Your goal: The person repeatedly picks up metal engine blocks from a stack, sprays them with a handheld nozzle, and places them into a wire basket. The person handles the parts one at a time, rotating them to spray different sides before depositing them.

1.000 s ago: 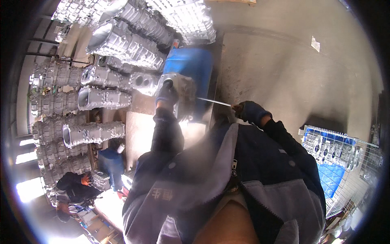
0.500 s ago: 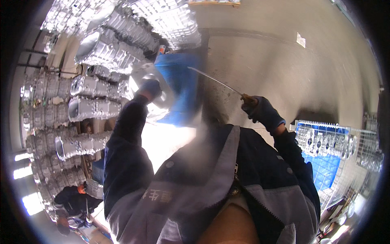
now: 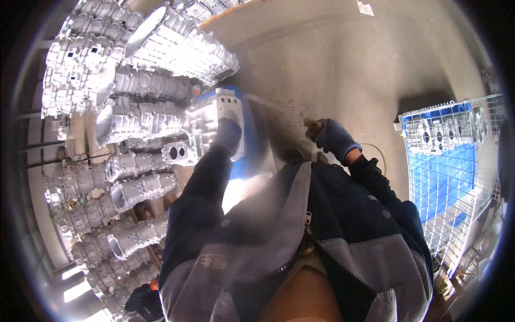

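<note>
My gloved left hand (image 3: 229, 135) is closed at the opening in the flat, hole-dotted end face of a silver gearbox housing (image 3: 203, 126); its fingertips are partly hidden there. This housing rests over a blue surface (image 3: 248, 121). To the right, apart from the housing, my gloved right hand (image 3: 335, 142) is wrapped round the brownish handle (image 3: 313, 129) of a long thin rod tool. The rod is smeared by motion and points left toward the blue surface. Its exact kind cannot be made out.
Many cast housings (image 3: 142, 121) are stacked along the left. A wire mesh cage (image 3: 442, 177) with a blue lining and metal castings stands at right. A person in dark clothing (image 3: 146, 301) shows at the lower left. Scrap paper (image 3: 365, 7) lies on the floor (image 3: 332, 59).
The housing at my left hand now shows its flat holed face instead of a round flared end. My right hand has shifted slightly left with the rod tool. The whole view has turned.
</note>
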`<action>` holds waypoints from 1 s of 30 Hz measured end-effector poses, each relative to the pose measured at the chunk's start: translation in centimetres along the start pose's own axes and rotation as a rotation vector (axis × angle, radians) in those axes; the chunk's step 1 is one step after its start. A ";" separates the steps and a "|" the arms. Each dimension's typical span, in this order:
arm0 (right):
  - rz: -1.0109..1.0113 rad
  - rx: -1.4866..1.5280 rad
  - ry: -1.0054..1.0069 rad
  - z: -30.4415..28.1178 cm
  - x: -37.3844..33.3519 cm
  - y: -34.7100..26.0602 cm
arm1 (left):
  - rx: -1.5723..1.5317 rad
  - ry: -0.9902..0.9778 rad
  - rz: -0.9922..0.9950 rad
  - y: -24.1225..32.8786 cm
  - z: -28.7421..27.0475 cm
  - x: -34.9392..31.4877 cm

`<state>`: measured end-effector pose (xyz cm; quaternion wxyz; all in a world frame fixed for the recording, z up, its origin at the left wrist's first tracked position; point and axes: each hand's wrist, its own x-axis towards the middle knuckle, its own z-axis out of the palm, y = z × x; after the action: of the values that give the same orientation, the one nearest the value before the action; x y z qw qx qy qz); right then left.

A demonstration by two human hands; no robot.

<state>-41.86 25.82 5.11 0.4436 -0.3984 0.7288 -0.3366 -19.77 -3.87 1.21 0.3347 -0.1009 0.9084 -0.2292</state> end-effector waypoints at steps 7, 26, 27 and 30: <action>0.193 0.213 -0.066 0.4 2.0 2.4 | 0.053 -0.019 0.048 0.5 0.2 -0.6; -0.084 0.045 0.027 0.7 3.1 1.0 | 0.100 -0.075 -0.032 0.8 -1.1 1.6; -0.045 0.075 -0.003 0.5 2.9 1.2 | 0.107 -0.077 -0.036 0.8 -1.2 1.7; -0.013 0.119 -0.070 0.3 2.3 1.0 | 0.129 -0.079 -0.047 0.7 -1.2 2.1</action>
<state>-42.54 24.22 3.26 0.4898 -0.3875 0.6889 -0.3680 -22.13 -3.55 0.48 0.3705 -0.1093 0.8753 -0.2910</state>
